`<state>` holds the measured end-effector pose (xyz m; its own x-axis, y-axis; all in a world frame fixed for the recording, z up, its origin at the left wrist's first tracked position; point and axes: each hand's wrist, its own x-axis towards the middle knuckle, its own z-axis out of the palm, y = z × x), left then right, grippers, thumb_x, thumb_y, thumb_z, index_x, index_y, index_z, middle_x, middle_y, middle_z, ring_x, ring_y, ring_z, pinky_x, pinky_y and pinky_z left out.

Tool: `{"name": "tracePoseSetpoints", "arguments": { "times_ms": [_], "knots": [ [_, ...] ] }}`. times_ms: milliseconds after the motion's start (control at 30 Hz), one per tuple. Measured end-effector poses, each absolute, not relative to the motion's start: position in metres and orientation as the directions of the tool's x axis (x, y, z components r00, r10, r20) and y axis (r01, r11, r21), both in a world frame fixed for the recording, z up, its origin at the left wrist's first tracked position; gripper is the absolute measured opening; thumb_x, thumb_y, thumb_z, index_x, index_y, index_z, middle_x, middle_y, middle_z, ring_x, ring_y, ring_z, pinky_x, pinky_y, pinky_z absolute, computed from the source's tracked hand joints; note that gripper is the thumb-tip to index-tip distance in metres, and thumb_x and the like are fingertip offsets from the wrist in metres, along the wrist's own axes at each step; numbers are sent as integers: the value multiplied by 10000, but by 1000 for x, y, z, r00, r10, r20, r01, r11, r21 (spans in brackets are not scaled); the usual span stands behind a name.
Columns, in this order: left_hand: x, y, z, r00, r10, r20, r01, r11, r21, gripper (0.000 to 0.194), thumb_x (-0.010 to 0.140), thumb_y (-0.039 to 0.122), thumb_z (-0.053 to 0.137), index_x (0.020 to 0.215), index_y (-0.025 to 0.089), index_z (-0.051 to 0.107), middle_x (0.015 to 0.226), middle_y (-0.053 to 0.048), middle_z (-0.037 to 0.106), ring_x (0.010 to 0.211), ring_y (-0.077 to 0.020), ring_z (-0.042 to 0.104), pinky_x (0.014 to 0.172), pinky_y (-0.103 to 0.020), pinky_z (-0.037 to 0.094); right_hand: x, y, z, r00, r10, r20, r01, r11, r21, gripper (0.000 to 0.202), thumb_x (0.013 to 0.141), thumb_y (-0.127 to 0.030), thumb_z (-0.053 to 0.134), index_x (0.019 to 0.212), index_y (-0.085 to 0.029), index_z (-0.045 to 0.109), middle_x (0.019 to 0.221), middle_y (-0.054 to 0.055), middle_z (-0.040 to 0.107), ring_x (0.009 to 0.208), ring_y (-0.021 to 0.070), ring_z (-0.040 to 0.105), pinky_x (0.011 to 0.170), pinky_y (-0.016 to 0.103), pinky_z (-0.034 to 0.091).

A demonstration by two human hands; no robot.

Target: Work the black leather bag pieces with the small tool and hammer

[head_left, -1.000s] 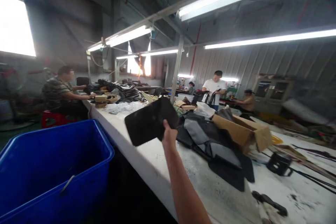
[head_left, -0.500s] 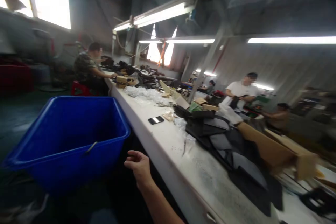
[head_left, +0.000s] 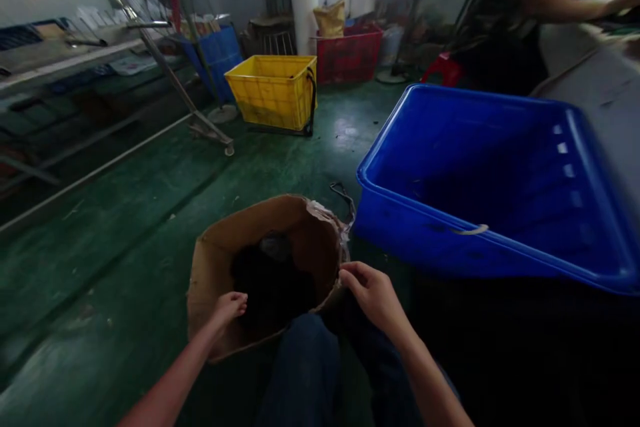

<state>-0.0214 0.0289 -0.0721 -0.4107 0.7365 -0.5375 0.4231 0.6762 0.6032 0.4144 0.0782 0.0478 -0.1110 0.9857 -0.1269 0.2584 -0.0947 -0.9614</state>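
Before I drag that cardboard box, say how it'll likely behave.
The cardboard box probably flexes: its walls bow. Its rim might tear where ragged whitish material clings. Tipping seems less likely: the dark contents sit low.

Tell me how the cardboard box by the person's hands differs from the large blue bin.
The cardboard box is brown with an uneven, bent rim, while the blue bin has a smooth, rounded rim. The cardboard box looks clearly smaller than the blue bin. Whitish, ragged material edges the cardboard box's right side; the blue bin's near rim carries a pale strip. Both are open at the top.
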Motion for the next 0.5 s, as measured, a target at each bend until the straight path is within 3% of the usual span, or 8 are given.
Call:
{"name": "tracePoseSetpoints", "arguments": {
  "times_ms": [133, 233, 367, 500],
  "knots": [
    [-24, 52, -146, -426, 724, -542, 649, 663, 374, 444, 730, 527, 871, 914, 149, 726, 935, -149, 795, 970, -350, 797, 846, -413, 622, 394, 87, -15, -139, 969, -203, 324, -150, -934, 330, 1019, -489, 665, 1108, -227, 844, 1050, 89, 844, 905, 283, 779, 802, 356, 574],
    [-32, 69, -195, -406, 742, -533, 806, 566, 175, 456, 754, 352, 820, 1135, 116, 738, 1283, -243, 768, 1279, -394, 726, 1063, -414, 561, 391, 92, -36, -157, 954, -256, 339, -191, -921, 284, 1043, -465, 653, 1090, -253, 835, 1073, 87, 840, 978, 293, 795, 846, 351, 593],
    [-30, 100, -263, -306, 793, -526, 936, 352, -14, 736, 811, 189, 704, 1515, 20, 575, 1709, -335, 436, 1604, -436, 444, 1271, -504, 414, 397, 106, -39, -178, 965, -195, 332, -128, -934, 278, 1095, -469, 618, 1159, -272, 803, 1089, 77, 826, 989, 259, 801, 837, 304, 619],
    [-9, 146, -325, -123, 847, -517, 992, 97, -76, 1012, 808, 208, 766, 1720, 86, 346, 1851, -230, 166, 1726, -373, 160, 1386, -538, 217, 401, 108, -53, -187, 974, -123, 358, -49, -932, 230, 1093, -469, 635, 1181, -315, 783, 998, 36, 815, 871, 212, 813, 760, 236, 641]
  ]
}}
